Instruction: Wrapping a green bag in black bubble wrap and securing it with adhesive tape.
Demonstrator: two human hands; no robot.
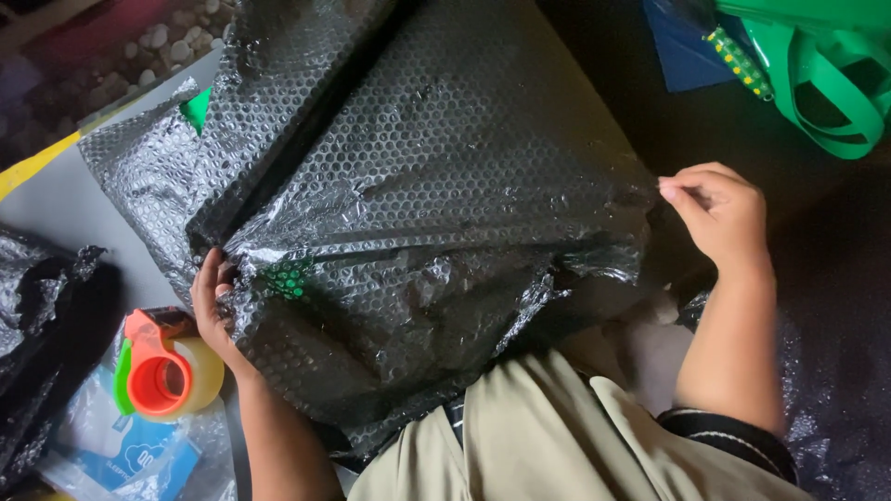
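A large sheet of black bubble wrap [436, 195] lies draped over a bulky object in front of me, covering it fully. My left hand [212, 301] grips the wrap's crumpled left edge, fingers tucked under a fold. My right hand [716, 209] pinches the wrap's right edge between thumb and fingers and holds it taut. A small green patch [290, 278] shows through the wrap near my left hand. What is under the wrap stays hidden.
A tape dispenser [165, 371] with an orange core and green trim sits by my left wrist. Beside it lie a clear bag with blue print [130, 455] and more black wrap [46, 315]. A green bag [817, 65] and blue item [687, 46] sit at the far right.
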